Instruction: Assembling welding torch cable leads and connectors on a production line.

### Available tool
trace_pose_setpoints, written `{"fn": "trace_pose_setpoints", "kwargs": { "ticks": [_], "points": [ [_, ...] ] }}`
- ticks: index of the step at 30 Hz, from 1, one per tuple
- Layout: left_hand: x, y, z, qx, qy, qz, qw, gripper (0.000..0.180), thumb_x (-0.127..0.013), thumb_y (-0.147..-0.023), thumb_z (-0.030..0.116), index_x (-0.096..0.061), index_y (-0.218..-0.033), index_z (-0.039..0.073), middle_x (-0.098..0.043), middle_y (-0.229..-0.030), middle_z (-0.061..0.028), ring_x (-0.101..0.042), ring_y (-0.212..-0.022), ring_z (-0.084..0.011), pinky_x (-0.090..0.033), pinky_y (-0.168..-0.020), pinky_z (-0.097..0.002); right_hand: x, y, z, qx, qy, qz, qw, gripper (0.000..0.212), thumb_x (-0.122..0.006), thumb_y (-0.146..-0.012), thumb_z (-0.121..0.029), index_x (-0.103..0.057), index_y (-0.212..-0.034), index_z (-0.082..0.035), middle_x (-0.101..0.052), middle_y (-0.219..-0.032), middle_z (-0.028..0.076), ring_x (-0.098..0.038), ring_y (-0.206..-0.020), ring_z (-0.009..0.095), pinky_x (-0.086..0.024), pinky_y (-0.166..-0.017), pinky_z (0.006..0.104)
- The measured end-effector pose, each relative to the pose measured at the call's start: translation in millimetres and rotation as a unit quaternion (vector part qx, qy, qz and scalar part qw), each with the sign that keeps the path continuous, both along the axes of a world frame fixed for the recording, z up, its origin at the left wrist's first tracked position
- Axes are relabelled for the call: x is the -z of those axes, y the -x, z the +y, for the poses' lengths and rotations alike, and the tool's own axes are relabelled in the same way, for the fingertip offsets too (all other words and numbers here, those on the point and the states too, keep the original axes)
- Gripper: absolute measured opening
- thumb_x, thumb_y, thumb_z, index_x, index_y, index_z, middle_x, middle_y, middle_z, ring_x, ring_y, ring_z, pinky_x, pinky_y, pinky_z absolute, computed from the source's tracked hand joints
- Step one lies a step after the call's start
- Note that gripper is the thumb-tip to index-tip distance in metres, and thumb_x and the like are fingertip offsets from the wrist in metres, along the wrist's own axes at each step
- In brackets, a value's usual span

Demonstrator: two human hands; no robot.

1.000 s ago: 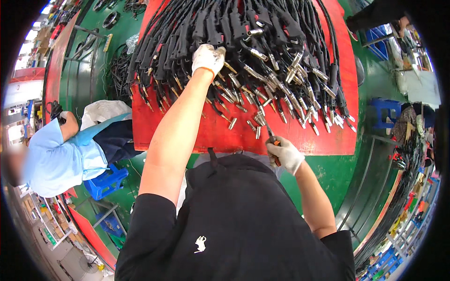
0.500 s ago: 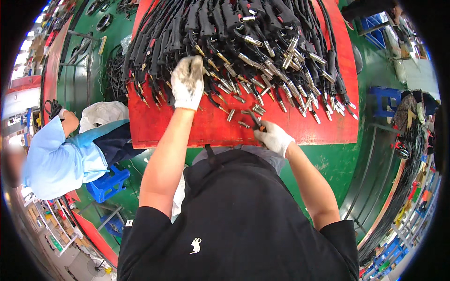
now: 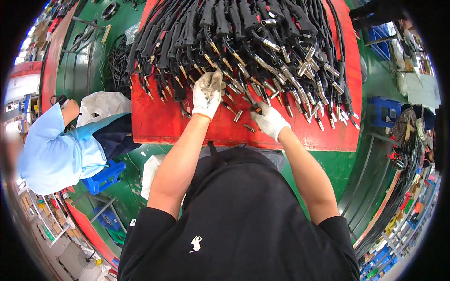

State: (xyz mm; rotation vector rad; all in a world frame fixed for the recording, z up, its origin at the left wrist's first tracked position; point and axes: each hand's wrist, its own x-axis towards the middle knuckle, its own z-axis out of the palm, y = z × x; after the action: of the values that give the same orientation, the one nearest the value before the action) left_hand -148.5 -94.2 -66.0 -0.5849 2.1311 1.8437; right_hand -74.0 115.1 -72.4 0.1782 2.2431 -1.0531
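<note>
On the red table (image 3: 187, 133) lies a thick bundle of welding torches (image 3: 220, 18), black handles away from me, necks toward me. Some necks end in bare brass tips (image 3: 208, 60), others in silver nozzles (image 3: 309, 56). My left hand (image 3: 206, 96), in a soiled white glove, is closed among the brass-tipped necks; its fingers hide what they hold. My gloved right hand (image 3: 271, 122) grips pliers (image 3: 255, 108) with dark jaws and an orange-black handle, pointing up-left toward the left hand. Loose silver nozzles (image 3: 238, 115) lie just below the pliers.
To the left a person in a light blue shirt (image 3: 61, 145) sits on a blue stool (image 3: 104, 178), beside a white sack (image 3: 103, 107). Another blue stool (image 3: 385, 110) stands at the right. Black cables (image 3: 121, 65) lie heaped left of the table.
My left hand has moved right and toward me along the torch ends. My right hand, with the pliers, has moved up closer to it. The view has shifted slightly.
</note>
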Motion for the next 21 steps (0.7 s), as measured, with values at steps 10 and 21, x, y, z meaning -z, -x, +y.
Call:
{"fn": "trace_pose_setpoints", "kwargs": {
  "ticks": [10,21],
  "points": [
    [44,4,7,0.042,-0.069,-0.009,0.997,0.02,-0.051,-0.102,0.016,-0.061,-0.104,-0.002,-0.067,-0.092,-0.0152,-0.068,-0.076,-0.0242,-0.061,-0.065,-0.036,0,-2,-3,0.009,0.007,-0.006,1.0,0.04,-0.059,-0.093,-0.028,-0.061,-0.121,0.0,-0.067,-0.11,0.03,-0.063,-0.109,0.045,-0.049,-0.093,0.0463],
    [84,41,21,0.058,0.082,-0.027,0.995,0.033,-0.064,-0.099,0.035,-0.066,-0.099,0.002,-0.067,-0.077,-0.0098,-0.065,-0.062,-0.0205,-0.048,-0.054,-0.0354,11,7,1,-0.017,0.031,0.036,0.999,0.039,-0.059,-0.095,-0.03,-0.059,-0.114,0.005,-0.067,-0.1,0.031,-0.065,-0.099,0.045,-0.05,-0.088,0.0455]
  ]
}}
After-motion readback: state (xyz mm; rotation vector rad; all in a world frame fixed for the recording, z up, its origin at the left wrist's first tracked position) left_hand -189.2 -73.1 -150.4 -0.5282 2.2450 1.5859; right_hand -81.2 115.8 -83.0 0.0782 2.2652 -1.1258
